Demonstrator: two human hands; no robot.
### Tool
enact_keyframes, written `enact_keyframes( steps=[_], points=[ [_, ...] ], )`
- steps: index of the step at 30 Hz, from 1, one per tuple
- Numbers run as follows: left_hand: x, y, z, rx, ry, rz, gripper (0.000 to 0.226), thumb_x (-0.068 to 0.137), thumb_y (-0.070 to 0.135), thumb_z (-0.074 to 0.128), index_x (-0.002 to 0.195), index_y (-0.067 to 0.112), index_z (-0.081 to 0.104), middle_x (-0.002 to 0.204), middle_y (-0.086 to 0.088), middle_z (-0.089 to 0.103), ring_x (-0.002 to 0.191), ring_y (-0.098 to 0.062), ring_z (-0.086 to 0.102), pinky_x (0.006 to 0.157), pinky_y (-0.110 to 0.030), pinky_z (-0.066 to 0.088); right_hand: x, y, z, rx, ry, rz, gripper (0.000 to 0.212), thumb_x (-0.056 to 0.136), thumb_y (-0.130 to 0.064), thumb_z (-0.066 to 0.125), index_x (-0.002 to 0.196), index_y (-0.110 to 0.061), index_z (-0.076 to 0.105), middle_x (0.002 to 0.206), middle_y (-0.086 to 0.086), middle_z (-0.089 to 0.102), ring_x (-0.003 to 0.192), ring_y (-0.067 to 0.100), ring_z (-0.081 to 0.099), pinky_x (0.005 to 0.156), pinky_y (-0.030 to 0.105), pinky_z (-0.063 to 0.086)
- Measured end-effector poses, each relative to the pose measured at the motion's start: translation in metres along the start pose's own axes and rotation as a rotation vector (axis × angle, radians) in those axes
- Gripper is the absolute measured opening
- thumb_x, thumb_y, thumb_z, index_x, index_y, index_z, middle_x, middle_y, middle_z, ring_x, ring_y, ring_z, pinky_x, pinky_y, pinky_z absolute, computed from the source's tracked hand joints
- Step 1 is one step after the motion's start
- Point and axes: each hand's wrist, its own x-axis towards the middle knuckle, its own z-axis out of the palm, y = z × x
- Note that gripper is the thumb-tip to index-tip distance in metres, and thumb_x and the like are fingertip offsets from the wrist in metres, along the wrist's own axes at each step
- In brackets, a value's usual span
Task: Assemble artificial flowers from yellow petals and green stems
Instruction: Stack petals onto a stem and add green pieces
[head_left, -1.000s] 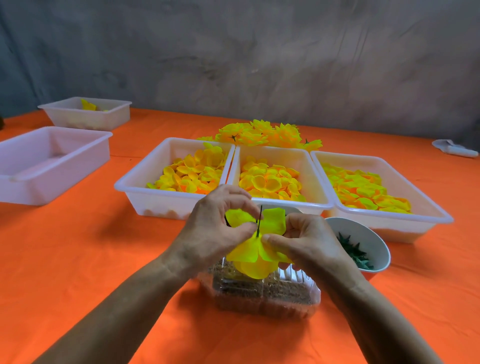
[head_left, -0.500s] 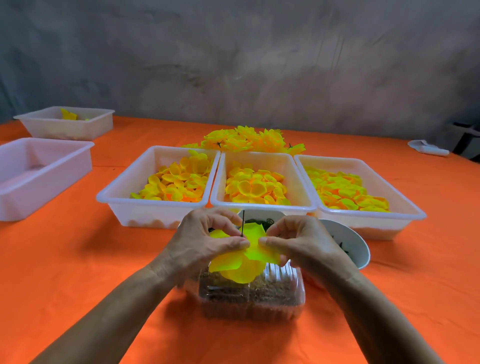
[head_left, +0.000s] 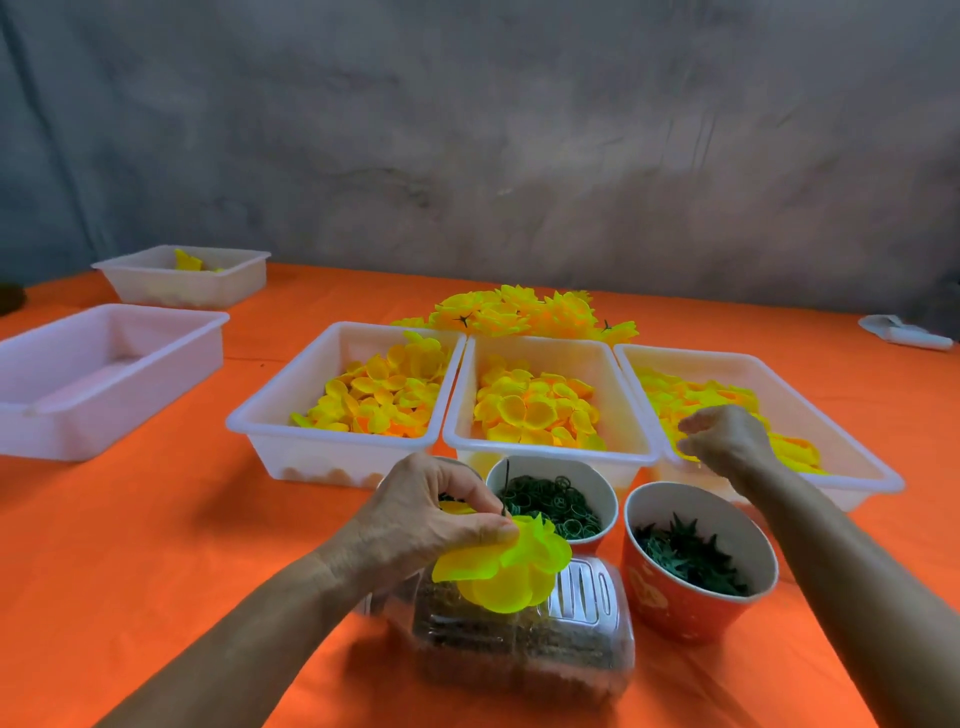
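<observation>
My left hand (head_left: 436, 514) pinches a half-built yellow flower (head_left: 511, 566), several petals threaded on a thin green stem (head_left: 503, 488) that sticks up past my fingers. It hovers above a clear plastic box (head_left: 524, 644). My right hand (head_left: 727, 441) reaches into the right white tray (head_left: 841, 457), fingers curled over the yellow petals (head_left: 701, 400) there; a petal edge shows under my fingers, though whether I hold it is unclear.
Two more white trays of yellow petals, the left tray (head_left: 291, 431) and the middle tray (head_left: 545, 452), stand side by side. A cup of green rings (head_left: 556, 501) and a red cup of green leaf pieces (head_left: 696, 561) sit in front. Finished flowers (head_left: 519, 312) lie behind. Two trays (head_left: 93, 374) stand at the left.
My right hand has let go of the flower and moved right into the right tray. My left hand alone holds the flower now.
</observation>
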Motion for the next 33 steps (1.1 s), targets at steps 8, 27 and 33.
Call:
enact_keyframes(
  steps=[8, 27, 33],
  points=[
    [-0.001, -0.001, 0.000, -0.012, 0.019, -0.012, 0.011, 0.066, 0.029, 0.083, 0.066, 0.022, 0.074, 0.083, -0.002, 0.073, 0.085, -0.020, 0.067, 0.082, -0.046, 0.053, 0.022, -0.012, 0.016, -0.269, -0.251, 0.010, 0.037, 0.088, 0.003, 0.046, 0.122, 0.000, 0.060, 0.110, 0.016, 0.057, 0.099, 0.024, 0.055, 0.075, 0.024, 0.040],
    [-0.001, -0.001, 0.003, -0.005, 0.064, 0.012, 0.016, 0.064, 0.031, 0.083, 0.066, 0.018, 0.074, 0.082, -0.006, 0.072, 0.083, -0.021, 0.067, 0.082, -0.047, 0.052, 0.027, -0.012, 0.014, -0.279, -0.190, 0.006, 0.029, 0.086, 0.003, 0.050, 0.108, -0.001, 0.069, 0.101, 0.015, 0.065, 0.090, 0.023, 0.055, 0.072, 0.024, 0.038],
    [-0.002, -0.003, 0.003, -0.013, 0.073, 0.016, 0.026, 0.060, 0.040, 0.081, 0.068, 0.015, 0.074, 0.081, -0.006, 0.072, 0.083, -0.021, 0.067, 0.082, -0.046, 0.052, 0.018, 0.000, 0.019, -0.056, 0.188, -0.105, 0.025, 0.075, 0.006, 0.063, 0.096, -0.004, 0.074, 0.102, 0.017, 0.069, 0.101, 0.032, 0.060, 0.084, 0.030, 0.042]
  ],
)
